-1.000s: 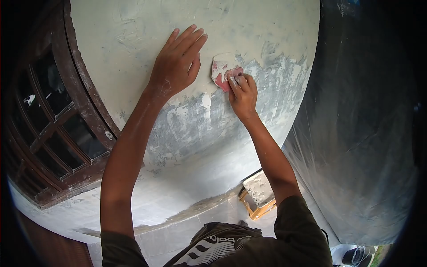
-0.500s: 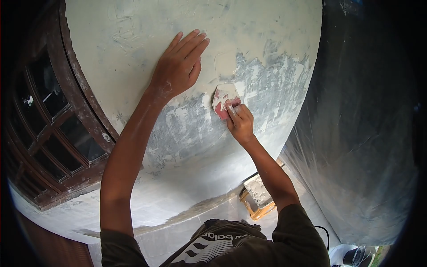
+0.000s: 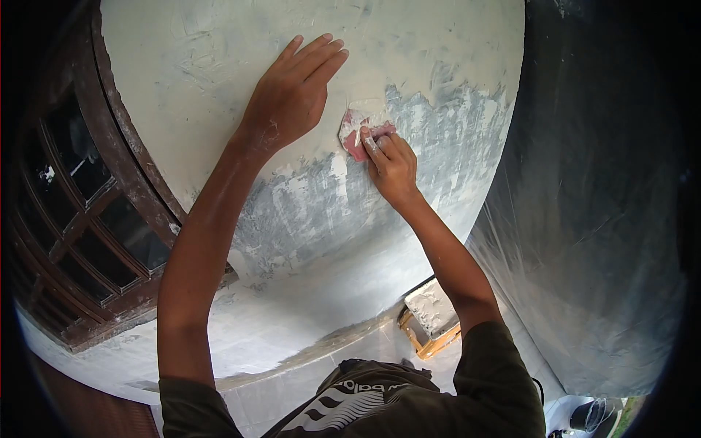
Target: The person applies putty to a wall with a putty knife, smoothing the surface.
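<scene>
My left hand (image 3: 292, 95) lies against the cream-coated upper part of the wall (image 3: 190, 95), its fingers stretched out and holding nothing. To its lower right, my right hand (image 3: 393, 164) grips a red scraper (image 3: 358, 135) smeared with pale paste. The scraper's blade rests on the wall, at the border between the smooth cream coat and the streaky grey area (image 3: 292, 212) below. Paste also marks the fingers of my right hand.
A brown window frame (image 3: 139, 182) with dark panes is at the left. Plastic sheeting (image 3: 584, 255) hangs at the right. Below stands an orange-yellow stool (image 3: 431, 347) with a paste-covered tray (image 3: 432, 306). A dark bucket (image 3: 586, 416) is at the bottom right.
My right hand and the scraper have moved up the wall and slightly left. My left hand remains flat on the wall, a little higher in view.
</scene>
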The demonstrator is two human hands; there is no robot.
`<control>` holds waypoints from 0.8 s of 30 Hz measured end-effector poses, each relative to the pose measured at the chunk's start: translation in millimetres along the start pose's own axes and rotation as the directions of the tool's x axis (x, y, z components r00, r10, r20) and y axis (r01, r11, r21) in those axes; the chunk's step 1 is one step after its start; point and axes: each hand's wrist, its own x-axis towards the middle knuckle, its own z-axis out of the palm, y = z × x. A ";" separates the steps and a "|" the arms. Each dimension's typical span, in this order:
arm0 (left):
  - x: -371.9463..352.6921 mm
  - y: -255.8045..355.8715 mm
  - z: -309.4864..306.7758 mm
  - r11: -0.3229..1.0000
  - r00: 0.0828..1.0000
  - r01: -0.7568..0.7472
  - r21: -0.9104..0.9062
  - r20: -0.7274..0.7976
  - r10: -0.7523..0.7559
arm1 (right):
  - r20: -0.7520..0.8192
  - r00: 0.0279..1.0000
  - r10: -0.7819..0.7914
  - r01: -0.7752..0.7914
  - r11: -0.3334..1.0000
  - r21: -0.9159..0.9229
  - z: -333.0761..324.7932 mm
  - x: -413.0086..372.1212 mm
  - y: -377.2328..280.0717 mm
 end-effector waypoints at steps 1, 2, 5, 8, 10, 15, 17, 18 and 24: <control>-0.8 -0.6 0.1 1.000 1.000 0.001 0.000 -0.001 -0.001 | 0.018 1.000 0.005 -0.005 1.000 -0.005 -0.3 -10.6 -2.7; -1.6 -0.7 0.0 1.000 1.000 -0.008 0.011 0.022 0.007 | 0.039 0.999 -0.002 0.001 1.000 0.023 -0.3 -23.9 -3.3; -3.3 -1.5 2.2 0.999 0.999 -0.030 0.027 0.044 0.029 | 0.082 0.995 0.054 -0.061 0.994 0.094 -10.1 -51.2 -21.6; 0.7 -2.8 -1.8 0.998 0.998 -0.051 0.041 0.051 0.049 | 0.067 0.995 0.068 -0.081 0.976 0.203 -24.2 -59.3 -36.6; 4.9 -3.2 -4.8 0.998 0.997 -0.054 0.042 0.058 0.052 | 0.010 0.997 0.077 -0.077 0.974 0.212 -32.4 -38.1 -36.9; 13.4 -6.2 -9.5 0.991 0.993 -0.094 0.090 0.082 0.087 | -0.105 0.993 0.049 -0.042 0.997 0.063 -16.1 26.8 -12.3; 13.4 -8.3 -10.3 0.992 0.994 -0.095 0.079 0.070 0.090 | -0.056 0.997 0.044 -0.042 0.998 0.048 -7.7 21.0 -12.7; 12.7 -9.9 -10.9 0.993 0.994 -0.092 0.068 0.060 0.088 | -0.004 0.999 0.041 -0.041 0.999 0.036 -1.8 15.1 -12.3; 5.2 -15.1 -24.4 0.991 0.991 -0.108 0.072 0.085 0.102 | 0.045 0.989 0.144 -0.147 0.987 0.072 -1.2 -61.1 -45.4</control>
